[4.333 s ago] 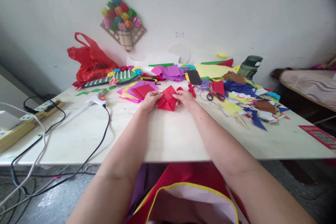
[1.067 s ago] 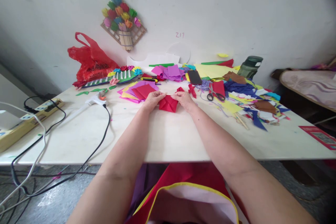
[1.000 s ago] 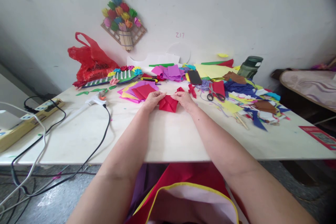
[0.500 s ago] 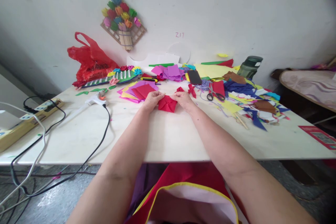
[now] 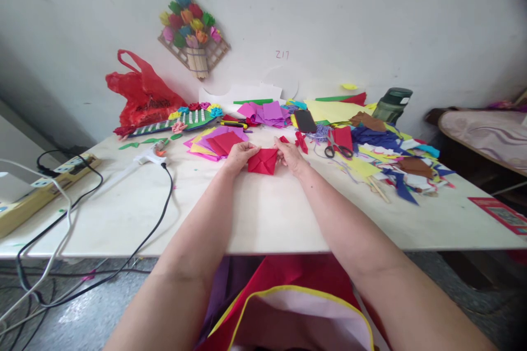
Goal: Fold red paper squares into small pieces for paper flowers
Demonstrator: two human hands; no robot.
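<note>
A small red square of creased paper (image 5: 262,163), perhaps crepe paper or thin cloth, is held just above the white table, with fold lines meeting near its middle. My left hand (image 5: 240,157) pinches its upper left corner between thumb and fingers. At the right edge, my right hand (image 5: 293,156) has its fingers curled against the paper, and its uppermost finger or thumb is lifted off the top edge. Beside my left hand lies a fanned stack of red, purple and yellow squares (image 5: 224,142). Small red scraps (image 5: 301,142) lie beyond my right hand.
Black-handled scissors (image 5: 338,149), a dark phone (image 5: 305,120) and a heap of coloured scraps (image 5: 401,162) are to the right, with a green bottle (image 5: 392,105) behind. Leftward are a white glue gun (image 5: 151,157), its black cord, a power strip (image 5: 53,182) and a red plastic bag (image 5: 144,96).
My right hand has let its top grip loosen and shifted slightly, with one digit raised. The red square now shows flatter, its upper edge straighter. My left hand keeps its pinch.
</note>
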